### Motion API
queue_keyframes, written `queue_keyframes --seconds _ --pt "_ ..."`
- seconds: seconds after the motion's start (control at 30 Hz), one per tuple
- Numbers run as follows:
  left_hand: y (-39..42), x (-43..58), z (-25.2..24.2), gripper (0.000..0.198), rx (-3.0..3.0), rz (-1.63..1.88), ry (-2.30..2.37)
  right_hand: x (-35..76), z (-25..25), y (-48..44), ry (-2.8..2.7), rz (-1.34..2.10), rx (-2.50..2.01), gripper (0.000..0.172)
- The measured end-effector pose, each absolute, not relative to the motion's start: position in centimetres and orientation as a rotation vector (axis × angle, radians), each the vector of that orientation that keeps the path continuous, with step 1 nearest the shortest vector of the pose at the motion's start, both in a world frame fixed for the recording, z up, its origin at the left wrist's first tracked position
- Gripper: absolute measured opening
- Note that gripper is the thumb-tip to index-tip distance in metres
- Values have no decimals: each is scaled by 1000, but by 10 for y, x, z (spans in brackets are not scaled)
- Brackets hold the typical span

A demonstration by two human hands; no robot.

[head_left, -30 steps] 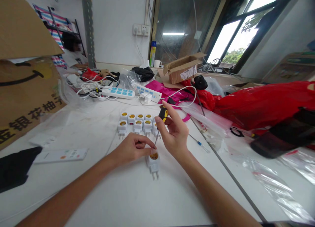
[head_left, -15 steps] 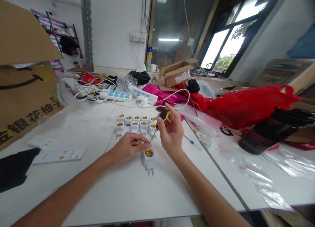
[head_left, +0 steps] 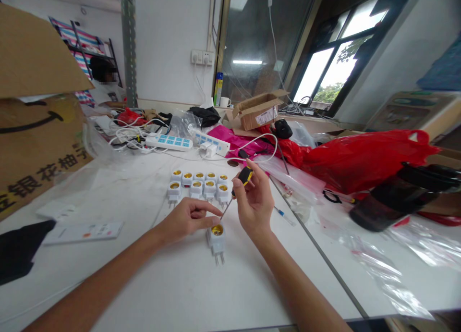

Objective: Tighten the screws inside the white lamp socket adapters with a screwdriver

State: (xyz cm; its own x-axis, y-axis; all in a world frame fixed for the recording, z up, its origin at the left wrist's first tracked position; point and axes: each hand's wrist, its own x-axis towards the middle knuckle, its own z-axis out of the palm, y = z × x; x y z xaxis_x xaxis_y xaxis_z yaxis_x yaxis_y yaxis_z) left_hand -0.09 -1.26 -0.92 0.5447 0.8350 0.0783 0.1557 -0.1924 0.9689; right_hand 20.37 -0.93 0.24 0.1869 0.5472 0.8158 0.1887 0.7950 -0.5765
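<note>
A screwdriver (head_left: 246, 175) with a black and yellow handle is held in my right hand (head_left: 255, 202); its thin shaft slants down to the left. My left hand (head_left: 190, 216) has thumb and index finger closed close to the screwdriver's tip; whatever may be between them is too small to make out. Just below the fingertips, a white plug-in lamp socket (head_left: 217, 240) with a gold-coloured threaded inside lies on the table, its two pins toward me. Behind my hands several similar lamp sockets (head_left: 196, 188) stand in two rows.
Power strips (head_left: 169, 142) with tangled white cables lie at the back. A large cardboard box (head_left: 39, 144) stands on the left, a white flat box (head_left: 82, 232) nearby. On the right are a red plastic bag (head_left: 367, 154), a dark bottle (head_left: 382, 202) and clear bags (head_left: 389, 279). A person (head_left: 104, 82) sits far left.
The screwdriver's handle has moved slightly right, and its tip has come lower, nearer the front lamp socket. My left fingertips have shifted with it. The view has tilted a little.
</note>
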Motion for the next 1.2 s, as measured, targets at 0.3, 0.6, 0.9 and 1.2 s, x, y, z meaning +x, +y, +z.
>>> queue_keyframes --seconds 0.3,0.6,0.9,1.2 --pt "-10 -11 -10 75 1877 627 843 208 -6 -14 -1472 272 -695 51" --pt "-12 -9 -8 64 1913 550 915 208 -9 -19 -1541 232 -659 54" --pt "-12 -9 -8 63 1903 564 900 210 -14 -19 -1621 194 -688 52" --pt "-13 -8 -8 60 1873 563 910 208 -11 -22 -1661 154 -689 57"
